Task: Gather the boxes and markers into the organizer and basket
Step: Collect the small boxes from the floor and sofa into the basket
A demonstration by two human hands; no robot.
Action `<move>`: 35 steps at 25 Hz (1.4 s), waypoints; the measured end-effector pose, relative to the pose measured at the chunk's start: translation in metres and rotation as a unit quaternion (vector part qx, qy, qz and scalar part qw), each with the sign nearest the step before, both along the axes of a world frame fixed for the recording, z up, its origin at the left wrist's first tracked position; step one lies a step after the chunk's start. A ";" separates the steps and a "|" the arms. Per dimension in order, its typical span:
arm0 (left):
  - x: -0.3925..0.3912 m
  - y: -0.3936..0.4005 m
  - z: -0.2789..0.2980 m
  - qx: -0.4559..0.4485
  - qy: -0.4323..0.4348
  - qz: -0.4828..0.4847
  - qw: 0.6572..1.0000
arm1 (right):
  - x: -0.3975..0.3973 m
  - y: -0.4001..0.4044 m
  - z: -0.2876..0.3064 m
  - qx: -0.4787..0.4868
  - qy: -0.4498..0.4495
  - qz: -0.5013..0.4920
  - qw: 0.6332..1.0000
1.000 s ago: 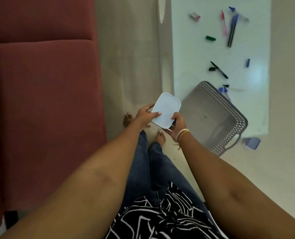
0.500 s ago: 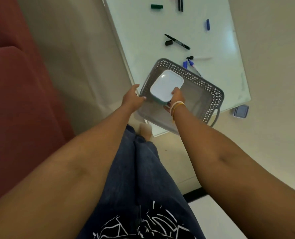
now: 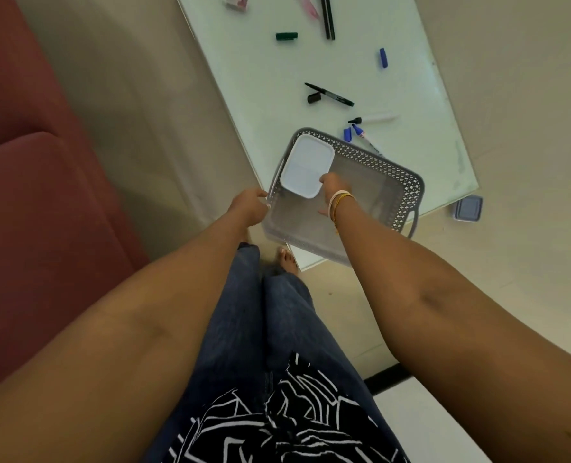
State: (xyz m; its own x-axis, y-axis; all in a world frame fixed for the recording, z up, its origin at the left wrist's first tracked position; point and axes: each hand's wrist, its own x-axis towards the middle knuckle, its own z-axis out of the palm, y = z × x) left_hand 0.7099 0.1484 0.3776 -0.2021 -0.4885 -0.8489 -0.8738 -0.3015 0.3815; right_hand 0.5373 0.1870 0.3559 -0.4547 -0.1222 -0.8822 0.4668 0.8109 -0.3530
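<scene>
A grey perforated basket sits at the near corner of the pale glass table. A white lidded box is in the basket's far left corner. My right hand reaches into the basket and grips the box's near edge. My left hand holds the basket's left rim with curled fingers. Loose markers lie beyond the basket: a black marker with its cap, a blue marker, a white pen, a green marker piece and a blue cap.
More pens lie at the table's far end. A small blue lidded box rests on the floor to the right of the table corner. A dark red sofa fills the left side. My legs stand between the sofa and the table.
Both hands held the white box in front of me; the right hand has carried it into the basket's far left corner. The left hand let go and took the basket's rim.
</scene>
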 end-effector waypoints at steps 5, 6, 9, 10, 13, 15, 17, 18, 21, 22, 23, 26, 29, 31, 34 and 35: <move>0.009 -0.011 0.044 -0.012 0.021 -0.051 0.998 | 0.021 -0.003 0.042 0.034 0.167 0.187 0.968; 0.015 -0.017 0.045 -0.013 0.021 -0.051 0.998 | 0.030 -0.007 0.044 0.019 0.204 0.203 0.957; 0.046 -0.039 0.042 -0.007 0.018 -0.009 1.000 | 0.069 -0.032 0.043 -0.038 0.278 0.281 0.918; 0.062 -0.046 0.040 -0.002 0.011 0.002 1.000 | 0.087 -0.045 0.042 -0.046 0.275 0.311 0.909; 0.118 -0.071 0.030 0.034 -0.035 -0.010 0.999 | 0.148 -0.090 0.034 -0.044 0.251 0.370 0.894; 0.160 -0.099 0.022 0.042 -0.063 -0.007 0.997 | 0.195 -0.122 0.029 -0.044 0.223 0.388 0.893; 0.206 -0.132 0.025 0.021 -0.086 0.026 0.996 | 0.243 -0.161 0.030 -0.045 0.203 0.410 0.888; 0.231 -0.151 0.031 0.006 -0.113 0.040 0.993 | 0.264 -0.183 0.031 -0.056 0.197 0.423 0.883; 0.302 -0.211 0.032 -0.016 -0.162 0.086 0.983 | 0.318 -0.261 0.038 -0.117 0.180 0.468 0.857; 0.323 -0.234 0.028 -0.015 -0.168 0.114 0.979 | 0.335 -0.291 0.041 -0.139 0.182 0.488 0.843; 0.341 -0.255 0.023 -0.013 -0.168 0.144 0.975 | 0.350 -0.319 0.043 -0.158 0.186 0.510 0.825; 0.372 -0.322 0.019 -0.015 -0.162 0.207 0.965 | 0.386 -0.403 0.054 -0.191 0.188 0.578 0.771; 0.387 -0.397 0.017 -0.016 -0.150 0.278 0.949 | 0.412 -0.490 0.061 -0.198 0.175 0.634 0.726; 0.396 -0.446 0.015 -0.019 -0.134 0.349 0.927 | 0.425 -0.545 0.063 -0.209 0.153 0.662 0.703; 0.410 -0.523 0.023 -0.012 -0.124 0.457 0.880 | 0.444 -0.643 0.073 -0.232 0.147 0.727 0.630; 0.415 -0.547 0.025 -0.009 -0.121 0.475 0.872 | 0.451 -0.677 0.077 -0.243 0.160 0.757 0.584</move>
State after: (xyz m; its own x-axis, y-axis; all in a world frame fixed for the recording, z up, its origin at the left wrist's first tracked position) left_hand 1.1254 -0.3984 0.4024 0.4857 -0.3517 -0.8003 -0.2890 -0.9286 0.2327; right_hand 0.9879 -0.4901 0.4325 0.3682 -0.7995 -0.4745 -0.8098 -0.0250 -0.5862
